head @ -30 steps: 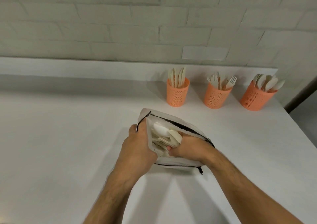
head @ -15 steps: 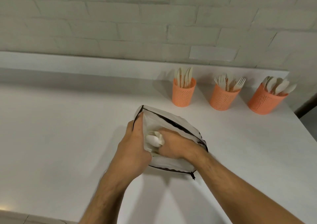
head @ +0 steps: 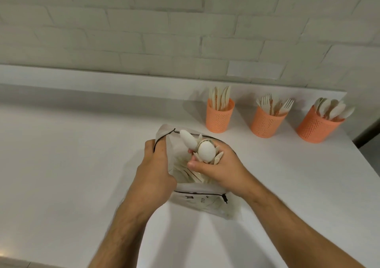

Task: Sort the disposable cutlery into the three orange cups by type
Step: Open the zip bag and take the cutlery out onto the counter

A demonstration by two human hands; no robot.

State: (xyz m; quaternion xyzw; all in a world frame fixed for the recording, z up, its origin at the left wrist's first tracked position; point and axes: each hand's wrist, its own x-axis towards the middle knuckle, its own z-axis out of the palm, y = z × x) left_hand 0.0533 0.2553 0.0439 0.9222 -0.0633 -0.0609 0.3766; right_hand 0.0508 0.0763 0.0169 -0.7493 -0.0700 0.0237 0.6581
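A clear zip bag [head: 207, 203] with a black zipper lies on the white counter, pale disposable cutlery inside. My left hand [head: 156, 169] grips the bag's left edge and holds it wide. My right hand [head: 221, 168] grips a bundle of spoons [head: 202, 149] just above the bag's mouth, their bowls pointing up and left. Behind stand three orange mesh cups: the left cup [head: 219, 117] holds knives, the middle cup [head: 267, 121] holds forks, the right cup [head: 318, 127] holds spoons.
The white counter [head: 72, 165] stretches wide to the left and ends at a raised ledge below a white brick wall [head: 164, 31]. Its right edge [head: 368, 165] drops off just past the right cup.
My right hand has come up out of the bag with a bundle of spoons. The left hand keeps its hold on the bag's edge. The camera has tilted a little.
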